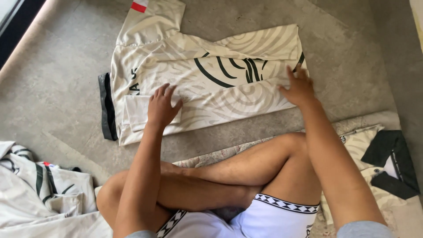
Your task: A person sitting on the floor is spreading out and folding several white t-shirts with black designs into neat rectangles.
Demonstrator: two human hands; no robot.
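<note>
Grey floor point(61, 66) holds a cream patterned shirt point(207, 75), lying lengthwise left to right just ahead of crossed legs. Left hand point(162, 107) presses flat and unclenched on the folded sleeve; right hand point(300, 87), fingers spread, rests at the shirt's right edge, perhaps pinching it.

Both hands point(162, 107) point(299, 87) flat on cream jersey point(220, 83)

Grey short sleeves point(363, 230), white shorts point(273, 218), black-and-white patterned trim
</note>
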